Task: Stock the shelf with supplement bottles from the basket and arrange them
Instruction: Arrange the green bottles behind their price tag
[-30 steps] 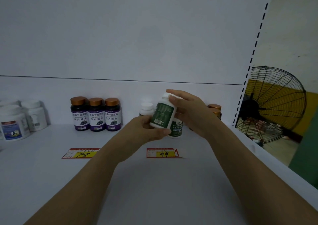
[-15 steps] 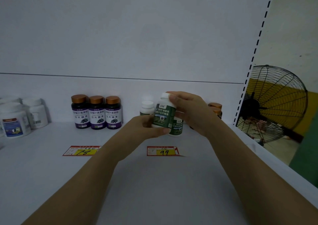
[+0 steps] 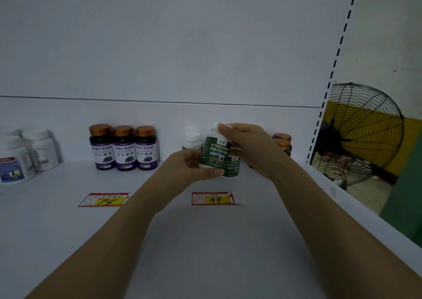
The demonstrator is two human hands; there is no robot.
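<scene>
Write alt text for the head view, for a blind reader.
A left hand at the base and a right hand at the cap hold a green-labelled white bottle over a white shelf. Three purple-labelled bottles stand in a row further left.

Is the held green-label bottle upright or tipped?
Nearly upright, leaning slightly: the green-label bottle has its cap on top under the right hand, base gripped by the left hand.

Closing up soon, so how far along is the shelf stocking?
Done: three purple bottles stand in a row at the back, and a green bottle stands behind the 99 tag. In hand: left hand and right hand grip a second green bottle, not yet set down. Remaining: placing it; the basket is out of view.
</scene>
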